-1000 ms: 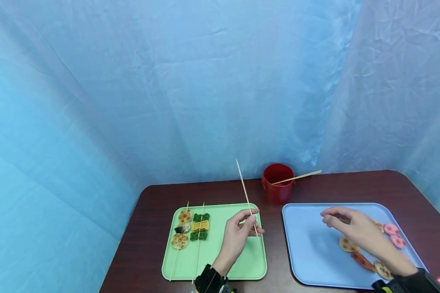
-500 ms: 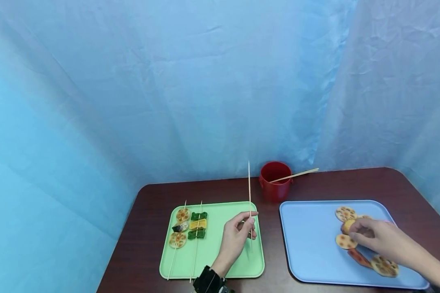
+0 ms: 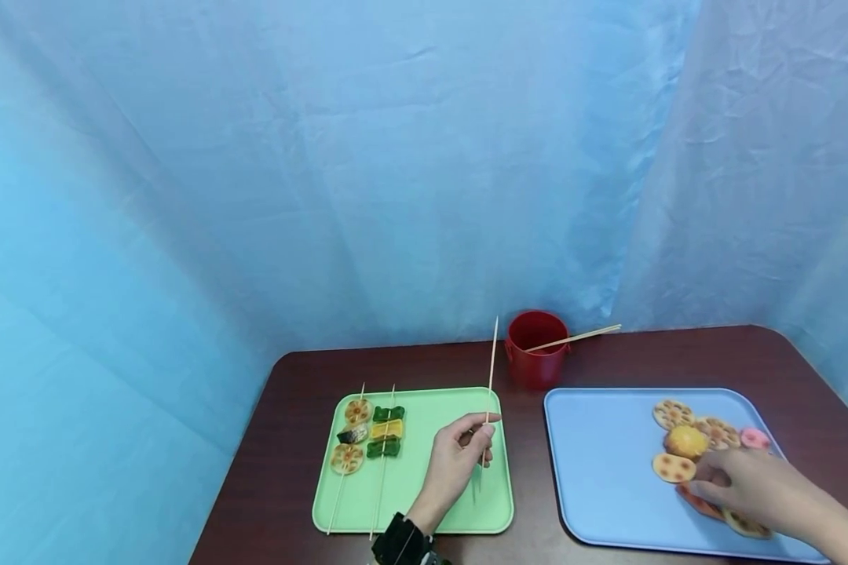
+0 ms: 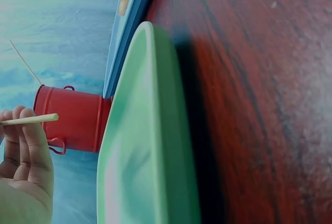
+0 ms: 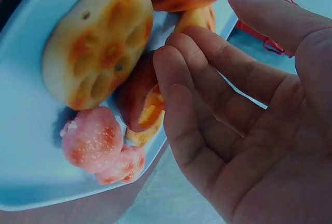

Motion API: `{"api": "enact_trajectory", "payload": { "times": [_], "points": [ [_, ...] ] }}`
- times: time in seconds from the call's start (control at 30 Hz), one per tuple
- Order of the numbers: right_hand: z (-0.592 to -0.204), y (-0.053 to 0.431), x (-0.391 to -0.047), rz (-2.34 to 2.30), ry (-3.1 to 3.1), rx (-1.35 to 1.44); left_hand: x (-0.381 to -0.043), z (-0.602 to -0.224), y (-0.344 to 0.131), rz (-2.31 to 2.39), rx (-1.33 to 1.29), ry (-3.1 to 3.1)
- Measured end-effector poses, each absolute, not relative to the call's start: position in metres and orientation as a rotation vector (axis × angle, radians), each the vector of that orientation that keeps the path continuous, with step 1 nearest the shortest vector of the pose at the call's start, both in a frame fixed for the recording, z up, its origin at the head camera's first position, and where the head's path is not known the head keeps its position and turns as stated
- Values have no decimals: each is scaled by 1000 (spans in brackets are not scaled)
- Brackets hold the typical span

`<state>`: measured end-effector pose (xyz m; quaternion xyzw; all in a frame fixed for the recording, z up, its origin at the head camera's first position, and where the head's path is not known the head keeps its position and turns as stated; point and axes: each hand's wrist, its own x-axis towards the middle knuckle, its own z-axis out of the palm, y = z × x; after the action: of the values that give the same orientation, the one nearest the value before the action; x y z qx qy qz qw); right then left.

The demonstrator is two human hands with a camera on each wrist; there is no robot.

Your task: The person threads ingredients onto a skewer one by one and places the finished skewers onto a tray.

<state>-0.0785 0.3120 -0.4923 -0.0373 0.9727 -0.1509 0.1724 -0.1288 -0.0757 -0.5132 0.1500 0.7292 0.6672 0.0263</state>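
Note:
My left hand (image 3: 452, 455) pinches a bare wooden skewer (image 3: 493, 357) between thumb and fingers, its tip pointing up over the green tray (image 3: 484, 506). The skewer's blunt end (image 4: 49, 117) pokes past the fingers in the left wrist view. On the right, my right hand (image 3: 759, 482) hangs over food pieces on the blue tray (image 3: 593, 471). Its thumb and fingers are apart, with nothing between them. Close by lie a reddish-brown strip (image 3: 698, 502), a spotted flat slice (image 3: 674, 468), a yellow ball (image 3: 687, 442), lotus root slices (image 5: 98, 47) and pink pieces (image 5: 93, 138).
A red bucket (image 3: 535, 373) holding spare skewers (image 3: 586, 337) stands behind the trays near the table's back edge. Two loaded skewers lie at the green tray's left: one with lotus slices (image 3: 346, 459), one with green and yellow pieces (image 3: 386, 430). A blue curtain (image 3: 396, 196) hangs behind.
My right hand has moved right from the blue tray's middle, passed over the yellow ball, and come nearer the reddish-brown strip. The skewer in my left hand has swung from left-leaning to slightly right-leaning.

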Motion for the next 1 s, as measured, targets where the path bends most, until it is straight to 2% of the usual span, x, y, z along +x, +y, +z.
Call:
{"api": "enact_trajectory", "payload": {
  "times": [0.77,1.0],
  "points": [
    [-506,304,-81,-330,2730,-212,-128,-516,-77,2022,375,2239],
    [-498,307,-81,-462,2704,-113,-127,-514,-79,2025,364,2230]
  ]
}}
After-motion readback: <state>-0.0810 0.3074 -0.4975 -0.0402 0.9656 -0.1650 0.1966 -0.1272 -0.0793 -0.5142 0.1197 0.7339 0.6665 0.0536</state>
